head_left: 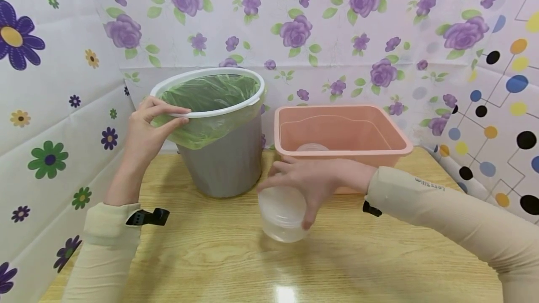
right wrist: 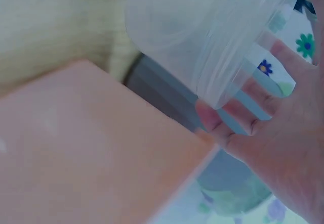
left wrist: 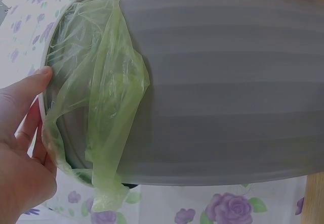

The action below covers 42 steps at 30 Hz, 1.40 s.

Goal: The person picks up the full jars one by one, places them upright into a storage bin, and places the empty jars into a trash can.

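A clear plastic container (head_left: 283, 216) with a lid is held by my right hand (head_left: 305, 179), in front of the pink basin. Its fingers and thumb curve round the container's lidded end, seen also in the right wrist view, where the container (right wrist: 174, 27) slants in the hand (right wrist: 283, 118). On the left, my left hand (head_left: 149, 123) pinches the white rim (head_left: 214, 112) of a grey trash can (head_left: 227, 158). A thin green bag (head_left: 195, 132) lines the can and folds over its rim. In the left wrist view the thumb (left wrist: 43, 77) lies on that rim.
The pink basin (head_left: 343, 153) stands at the back right beside the trash can, with another clear container (head_left: 312, 147) inside it. Both stand on a wood-grain table (head_left: 202, 256). Flower-patterned sheets (head_left: 252, 36) hang behind and at the sides.
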Tool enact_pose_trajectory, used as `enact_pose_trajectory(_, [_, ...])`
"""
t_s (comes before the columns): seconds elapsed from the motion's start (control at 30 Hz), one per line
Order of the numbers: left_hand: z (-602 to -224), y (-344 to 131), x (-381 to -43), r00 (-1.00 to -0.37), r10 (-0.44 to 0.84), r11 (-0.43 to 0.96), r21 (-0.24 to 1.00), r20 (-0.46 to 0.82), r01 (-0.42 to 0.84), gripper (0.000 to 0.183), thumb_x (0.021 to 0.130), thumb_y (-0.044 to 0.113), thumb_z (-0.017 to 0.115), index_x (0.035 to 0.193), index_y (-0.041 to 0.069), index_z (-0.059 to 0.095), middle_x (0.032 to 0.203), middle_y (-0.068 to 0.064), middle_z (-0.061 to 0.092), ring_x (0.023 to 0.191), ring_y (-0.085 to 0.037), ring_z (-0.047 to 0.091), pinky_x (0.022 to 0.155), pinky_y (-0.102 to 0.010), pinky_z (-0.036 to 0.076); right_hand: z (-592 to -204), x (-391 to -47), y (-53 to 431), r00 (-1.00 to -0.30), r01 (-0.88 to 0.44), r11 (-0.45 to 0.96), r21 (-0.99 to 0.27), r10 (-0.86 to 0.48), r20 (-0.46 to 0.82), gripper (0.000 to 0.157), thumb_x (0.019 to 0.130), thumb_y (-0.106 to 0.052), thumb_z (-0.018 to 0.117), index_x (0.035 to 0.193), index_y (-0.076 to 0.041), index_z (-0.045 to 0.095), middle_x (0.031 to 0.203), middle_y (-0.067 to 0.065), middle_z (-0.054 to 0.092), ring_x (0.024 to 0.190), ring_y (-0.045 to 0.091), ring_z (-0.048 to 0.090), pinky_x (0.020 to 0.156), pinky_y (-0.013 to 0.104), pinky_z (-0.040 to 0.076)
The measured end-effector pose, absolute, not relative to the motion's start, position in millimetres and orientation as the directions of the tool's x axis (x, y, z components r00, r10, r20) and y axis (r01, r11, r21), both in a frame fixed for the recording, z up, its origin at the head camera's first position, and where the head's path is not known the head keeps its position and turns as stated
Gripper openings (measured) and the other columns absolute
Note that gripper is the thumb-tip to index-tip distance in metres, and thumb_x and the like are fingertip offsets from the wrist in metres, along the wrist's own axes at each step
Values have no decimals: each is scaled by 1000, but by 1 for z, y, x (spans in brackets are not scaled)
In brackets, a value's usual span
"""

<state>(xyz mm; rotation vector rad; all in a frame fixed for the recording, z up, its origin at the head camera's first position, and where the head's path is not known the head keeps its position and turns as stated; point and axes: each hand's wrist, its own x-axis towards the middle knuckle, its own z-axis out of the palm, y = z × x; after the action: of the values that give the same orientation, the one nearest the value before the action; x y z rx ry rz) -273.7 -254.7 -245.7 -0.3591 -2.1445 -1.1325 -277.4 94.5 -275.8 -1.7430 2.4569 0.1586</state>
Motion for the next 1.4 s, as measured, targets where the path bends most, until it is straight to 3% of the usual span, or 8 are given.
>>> enact_pose_trajectory(0.2, [-245,-254,-272,-731,-61,577,621,680,530,22,82,11,80,102,5,77,87,19,51,98,2,45,95,-25,26,-239,-278,92,-359,-931,365,-31,-926,-119,110,56,-59,87,150,-47,31,148,-1,37,130,19,33,94,44,49])
enact_pose_trajectory(0.4, [-245,-254,-272,-729,-62,576,621,681,531,22,82,11,80,102,4,77,87,19,51,97,2,44,94,-25,26,-198,-276,86,-321,-946,323,-23,-945,-70,110,56,-58,88,150,-42,33,140,0,40,124,19,34,98,42,44])
enact_pose_trajectory(0.57, [-245,-254,-274,-732,-66,575,626,678,527,22,82,11,80,102,4,77,87,19,50,97,1,44,94,-25,26,-167,-274,80,-328,-943,331,-22,-942,-74,110,57,-57,88,151,-39,33,141,0,41,123,17,35,101,41,41])
enact_pose_trajectory(0.73, [-245,-254,-274,-741,-69,570,636,668,520,23,82,12,80,103,4,77,88,19,50,97,1,44,94,-25,26,-141,-275,71,-354,-932,360,-49,-930,-94,109,57,-52,89,150,-38,35,140,1,41,127,17,34,103,44,42])
enact_pose_trajectory(1.03, [-245,-255,-271,-744,-80,566,644,663,514,24,82,12,80,103,2,76,88,20,51,99,1,43,96,-26,25,-98,-271,51,-417,-908,416,45,-892,-172,105,62,-48,88,151,-39,32,141,4,40,127,22,33,102,49,40])
enact_pose_trajectory(1.4, [-247,-254,-274,-740,-79,570,639,668,516,24,82,11,80,104,3,76,89,20,51,100,1,43,96,-26,25,-55,-282,42,-519,-854,513,85,-833,-191,100,71,-45,82,152,-48,22,148,5,33,132,25,28,100,51,39])
